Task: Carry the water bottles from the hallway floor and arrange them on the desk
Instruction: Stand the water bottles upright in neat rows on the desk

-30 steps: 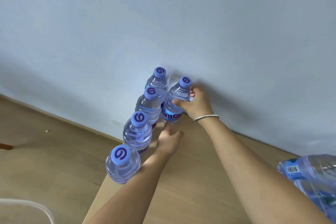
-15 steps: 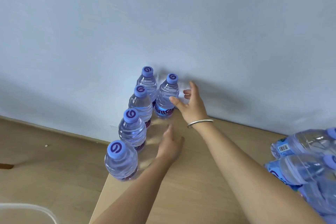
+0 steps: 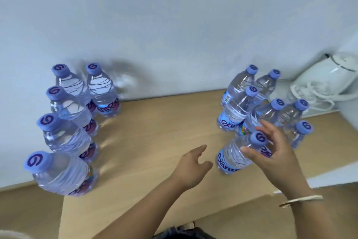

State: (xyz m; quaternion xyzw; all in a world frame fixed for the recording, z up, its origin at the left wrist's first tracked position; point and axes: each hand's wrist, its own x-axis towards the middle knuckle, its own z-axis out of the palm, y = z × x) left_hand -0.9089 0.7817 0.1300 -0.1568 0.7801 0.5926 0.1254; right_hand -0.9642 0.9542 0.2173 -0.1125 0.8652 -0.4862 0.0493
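The water bottles stand on the desk (image 3: 155, 134) in two groups: a tidy set of five at the left edge — four in a line (image 3: 64, 136) running toward the wall, a fifth (image 3: 102, 91) beside the far end — and a loose cluster (image 3: 259, 107) at the right, near a white kettle (image 3: 325, 81). A second ago the right hand was wrapped round that fifth bottle against the wall; half a second ago it had let go, fingers spread. Now both hands have left the finished row and swung across to the cluster. My reading: one placement is done, and the next bottle is being chosen.

That next one is the nearest bottle (image 3: 238, 153) of the cluster, upright at the front. The right hand (image 3: 275, 153) is closing on it — thumb laid against its shoulder, fingers loosely curved behind the cap, not yet clamped; whether they touch is blurred. The left hand (image 3: 191, 167) hovers just left of it, fingers relaxed and part-spread, holding nothing. A bangle (image 3: 300, 200) sits on the right wrist.
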